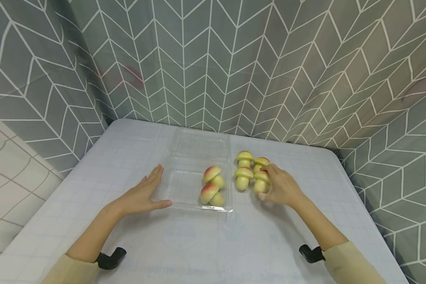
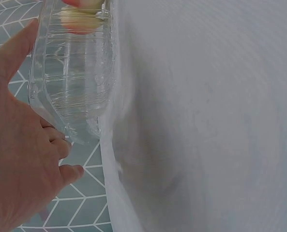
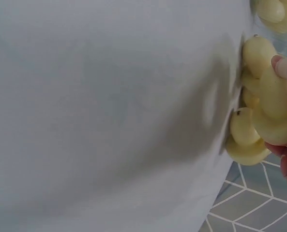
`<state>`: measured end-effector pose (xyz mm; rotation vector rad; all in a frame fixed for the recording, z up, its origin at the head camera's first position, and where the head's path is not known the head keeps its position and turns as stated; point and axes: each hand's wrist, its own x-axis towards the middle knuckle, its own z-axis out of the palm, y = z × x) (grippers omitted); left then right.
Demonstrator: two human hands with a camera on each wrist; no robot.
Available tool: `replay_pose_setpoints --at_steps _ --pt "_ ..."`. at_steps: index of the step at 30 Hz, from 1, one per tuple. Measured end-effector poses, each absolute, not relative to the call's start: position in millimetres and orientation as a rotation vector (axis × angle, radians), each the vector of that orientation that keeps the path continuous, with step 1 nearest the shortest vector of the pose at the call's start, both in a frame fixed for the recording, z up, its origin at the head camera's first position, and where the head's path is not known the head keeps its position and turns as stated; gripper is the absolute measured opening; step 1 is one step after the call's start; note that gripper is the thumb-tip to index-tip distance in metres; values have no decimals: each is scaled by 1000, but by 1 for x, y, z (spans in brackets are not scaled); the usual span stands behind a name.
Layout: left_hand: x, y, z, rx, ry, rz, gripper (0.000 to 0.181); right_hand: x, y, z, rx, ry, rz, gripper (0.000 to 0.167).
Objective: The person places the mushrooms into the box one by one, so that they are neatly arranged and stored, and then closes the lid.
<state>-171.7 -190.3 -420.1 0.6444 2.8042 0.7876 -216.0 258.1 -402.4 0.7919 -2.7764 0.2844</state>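
Note:
A clear plastic clamshell box lies with its lid laid back. Inside, two yellow mushrooms with reddish caps lie at its right side. My left hand rests at the box's left edge, thumb and fingers spread. In the left wrist view that hand is beside the clear wall. Right of the box stand several similar mushrooms. My right hand pinches the nearest right mushroom between thumb and fingers. The right wrist view shows this held mushroom in front of the others.
A white cloth covers the table. Grey patterned curtains hang behind and at the sides. The raised rim of the box stands between its contents and the mushrooms outside.

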Motion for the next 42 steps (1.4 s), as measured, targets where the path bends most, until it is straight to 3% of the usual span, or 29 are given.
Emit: replay_pose_setpoints --at_steps 20,42 --pt "-171 -190 -418 657 2806 801 114 -224 209 -343 1044 -2475 483 77" --pt "-170 -189 -416 662 2802 815 111 -233 144 -327 1185 -2438 538 77"
